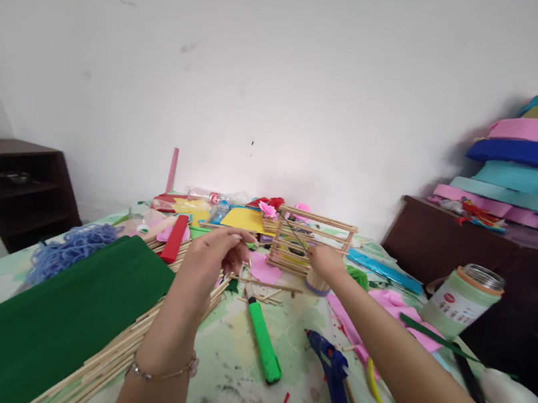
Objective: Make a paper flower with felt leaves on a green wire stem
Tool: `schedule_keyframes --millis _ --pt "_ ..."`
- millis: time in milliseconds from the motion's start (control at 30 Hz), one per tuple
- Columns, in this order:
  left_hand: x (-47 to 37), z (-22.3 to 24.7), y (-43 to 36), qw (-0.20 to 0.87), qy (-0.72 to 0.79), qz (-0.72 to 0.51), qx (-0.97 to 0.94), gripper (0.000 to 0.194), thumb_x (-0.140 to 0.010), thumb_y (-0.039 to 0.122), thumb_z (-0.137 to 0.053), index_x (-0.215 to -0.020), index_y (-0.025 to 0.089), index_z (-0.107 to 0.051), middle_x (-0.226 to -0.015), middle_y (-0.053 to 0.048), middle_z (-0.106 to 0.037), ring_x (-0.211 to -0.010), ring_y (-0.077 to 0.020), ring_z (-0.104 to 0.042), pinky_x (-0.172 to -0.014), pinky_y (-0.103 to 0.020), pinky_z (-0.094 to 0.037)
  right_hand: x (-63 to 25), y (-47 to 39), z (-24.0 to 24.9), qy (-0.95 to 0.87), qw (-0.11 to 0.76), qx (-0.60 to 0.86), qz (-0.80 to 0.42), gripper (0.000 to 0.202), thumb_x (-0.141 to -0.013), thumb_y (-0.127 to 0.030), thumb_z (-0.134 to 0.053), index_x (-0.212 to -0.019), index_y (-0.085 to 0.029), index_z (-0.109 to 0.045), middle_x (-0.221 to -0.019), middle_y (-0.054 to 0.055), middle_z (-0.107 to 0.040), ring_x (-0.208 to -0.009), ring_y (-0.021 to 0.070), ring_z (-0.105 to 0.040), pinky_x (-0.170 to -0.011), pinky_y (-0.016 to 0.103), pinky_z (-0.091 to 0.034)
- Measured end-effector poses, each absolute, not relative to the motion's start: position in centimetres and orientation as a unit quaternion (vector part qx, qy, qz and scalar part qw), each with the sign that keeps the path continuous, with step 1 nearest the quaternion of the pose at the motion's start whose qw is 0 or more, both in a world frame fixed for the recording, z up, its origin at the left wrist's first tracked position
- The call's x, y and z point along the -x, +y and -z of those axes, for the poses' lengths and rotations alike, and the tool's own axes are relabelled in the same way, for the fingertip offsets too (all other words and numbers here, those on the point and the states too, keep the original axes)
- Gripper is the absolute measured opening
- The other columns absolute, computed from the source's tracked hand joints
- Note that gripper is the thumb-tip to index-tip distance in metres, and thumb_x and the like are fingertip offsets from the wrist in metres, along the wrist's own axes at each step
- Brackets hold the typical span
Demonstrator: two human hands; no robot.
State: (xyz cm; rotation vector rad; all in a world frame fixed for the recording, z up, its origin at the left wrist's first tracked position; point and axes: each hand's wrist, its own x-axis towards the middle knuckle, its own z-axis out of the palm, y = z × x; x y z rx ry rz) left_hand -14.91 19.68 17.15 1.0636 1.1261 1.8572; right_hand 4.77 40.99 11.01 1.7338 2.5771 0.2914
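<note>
My left hand [221,251] is raised over the middle of the table, its fingers curled in a pinch. A small pale bit shows at the fingertips, too small to name. My right hand [325,262] is closed at the stick frame [319,218], an open box shape built of thin wooden sticks. A thin dark stem [295,234] runs from its fingers up and left toward a pink paper flower [267,210]. Below that hand stands a round bundle of short sticks [317,283]. A green utility knife [264,342] lies between my forearms.
A blue glue gun [336,380] lies front right, near a pale green jar [461,301]. On the left are dark green sheet [60,312], long wooden sticks [120,348] and blue yarn [74,250]. Pink paper [385,306] lies right; coloured rolls [533,153] are stacked on a cabinet.
</note>
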Motion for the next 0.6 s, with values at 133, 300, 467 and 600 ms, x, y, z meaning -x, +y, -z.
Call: schedule_keyframes --millis 133,300,467,600 --pt "14.89 -17.09 19.71 0.353 0.436 -0.717 -0.413 0.019 -0.064 0.028 -0.058 -0.069 0.014 -0.07 -0.051 0.0 -0.061 -0.042 -0.0078 -0.048 -0.04 -0.018 -0.032 -4.5 41.15 -10.81 0.827 0.018 -0.553 -0.099 0.03 -0.094 -0.033 -0.058 -0.119 -0.017 -0.059 -0.121 0.009 -0.062 -0.102 0.0214 -0.063 -0.086 0.042 -0.054" --pt "14.59 -17.28 19.47 0.344 0.428 -0.731 -0.404 0.018 -0.065 0.027 -0.057 -0.068 0.014 -0.07 -0.051 0.001 -0.061 -0.043 -0.0069 -0.047 -0.041 -0.018 -0.031 -4.23 41.27 -10.47 0.829 0.019 -0.551 -0.099 0.031 -0.094 -0.032 -0.059 -0.12 -0.016 -0.059 -0.121 0.01 -0.061 -0.102 0.0219 -0.063 -0.087 0.043 -0.054" --pt "14.84 -17.38 19.39 0.354 0.436 -0.72 -0.409 0.018 -0.064 0.027 -0.058 -0.067 0.014 -0.069 -0.051 0.001 -0.061 -0.042 -0.007 -0.048 -0.041 -0.018 -0.032 -3.94 41.31 -10.24 0.829 0.008 -0.553 -0.083 0.031 -0.094 -0.032 -0.059 -0.12 -0.015 -0.059 -0.121 0.01 -0.062 -0.102 0.0219 -0.063 -0.086 0.043 -0.054" --pt "15.27 -17.3 19.49 0.353 0.438 -0.712 -0.42 0.019 -0.063 0.027 -0.057 -0.069 0.014 -0.069 -0.052 0.001 -0.062 -0.042 -0.0076 -0.049 -0.041 -0.018 -0.033 -4.29 41.17 -10.39 0.826 -0.021 -0.561 -0.061 0.03 -0.094 -0.033 -0.058 -0.12 -0.017 -0.059 -0.12 0.009 -0.062 -0.101 0.0214 -0.064 -0.086 0.042 -0.055"
